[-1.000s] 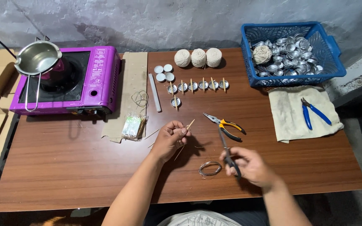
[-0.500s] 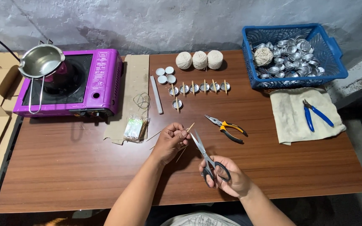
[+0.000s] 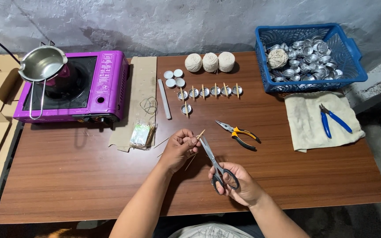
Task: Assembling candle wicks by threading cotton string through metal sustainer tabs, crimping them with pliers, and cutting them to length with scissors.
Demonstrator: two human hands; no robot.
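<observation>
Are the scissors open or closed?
Closed, it seems: the scissors in the right hand show one thin blade line reaching the stick.

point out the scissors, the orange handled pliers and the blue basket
scissors (image 3: 211,154): head view, on the blades near the pivot.
orange-handled pliers (image 3: 243,136): head view, on the handles.
blue basket (image 3: 356,55): head view, on its right wall.

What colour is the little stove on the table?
The stove is bright purple-pink, clearest in the head view.
</observation>
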